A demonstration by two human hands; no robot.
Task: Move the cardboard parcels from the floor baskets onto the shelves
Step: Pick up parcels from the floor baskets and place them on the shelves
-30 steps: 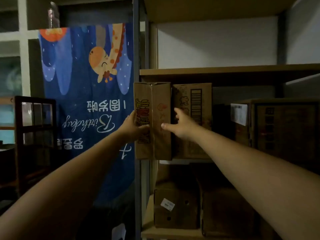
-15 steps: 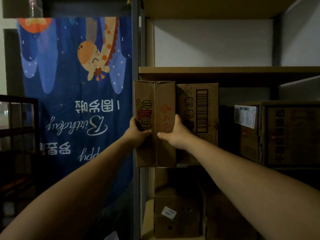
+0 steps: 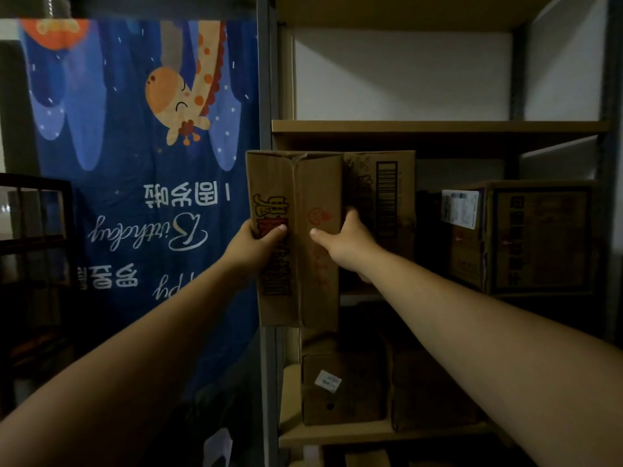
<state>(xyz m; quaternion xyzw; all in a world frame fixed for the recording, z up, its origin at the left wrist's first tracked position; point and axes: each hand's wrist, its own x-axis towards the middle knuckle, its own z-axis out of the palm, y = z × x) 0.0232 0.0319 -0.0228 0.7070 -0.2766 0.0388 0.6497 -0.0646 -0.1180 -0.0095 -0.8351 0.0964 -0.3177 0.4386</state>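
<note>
L hand [image 3: 254,242] & R hand [image 3: 349,246] are gripping the parcel [image 3: 322,183], fingers [image 3: 352,214] curled round its sides; prob. needing a level push onto the shelf [image 3: 359,299] beside the barcoded box [image 3: 387,197].

Brown printed parcel [image 3: 296,237], upright, held below shelf board [image 3: 438,127] — just beside barcoded parcel [image 3: 387,197]

1. The single head view looks forward from the person's eye height, facing the shelving unit [image 3: 438,128].
2. It is close: both forearms enter from the lower corners, and the left hand [image 3: 256,244] and right hand [image 3: 347,246] grip the cardboard parcel [image 3: 298,197] mid-frame at arm's length.
3. The wide lens also takes in the blue banner [image 3: 135,170] on the left.
</note>
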